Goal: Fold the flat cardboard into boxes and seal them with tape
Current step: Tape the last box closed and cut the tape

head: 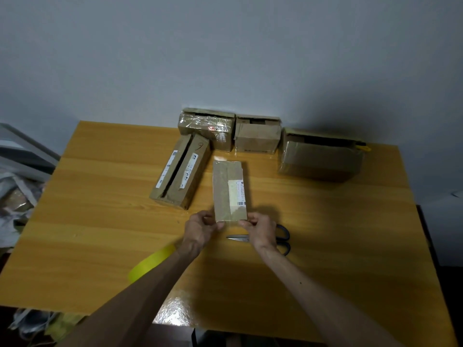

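Lighting dim and uneven, colour flat. A broad soft shadow darkens the wall and table to the right of the fingers. Forearm shadows lie on the table nearer than the fingers, beside a bright glare patch. Detail soft throughout; wide-angle bending splays the table edges

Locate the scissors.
Head view: the scissors lie on the table just right of centre, partly hidden under the right hand, by the near end of the cardboard box it holds.
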